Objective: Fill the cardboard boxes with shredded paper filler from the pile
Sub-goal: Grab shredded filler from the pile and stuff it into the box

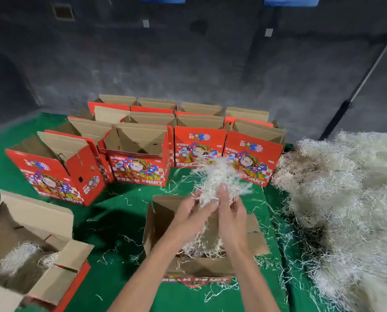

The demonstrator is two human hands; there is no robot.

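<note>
Holding a tuft of shredded paper (219, 179) between them, the left hand (193, 212) and right hand (229, 210) were raised together over the open box (163, 221) nearest the person, the fingers of both curled around the strands. The one head view showed the tuft directly above the box mouth, so the coming move looked like a straight drop or push downward; some filler (201, 246) already lay on the box floor. Motion blur softened the strands, so how firmly they were pinched could not be told. The tuft stood roughly upright, flaring above the fingertips.

The pile (345, 199) spread across the green surface (120, 221) to the right, well apart from the box, and the right hand was the nearer to it.

One more opened box (30, 233) with filler inside sat at the lower left. Behind stood the red printed boxes (138, 158), upright with flaps open: four in the front row, and roughly eight more visible in the rows behind, though overlap made that count uncertain. Loose strands littered the surface around the near box.
</note>
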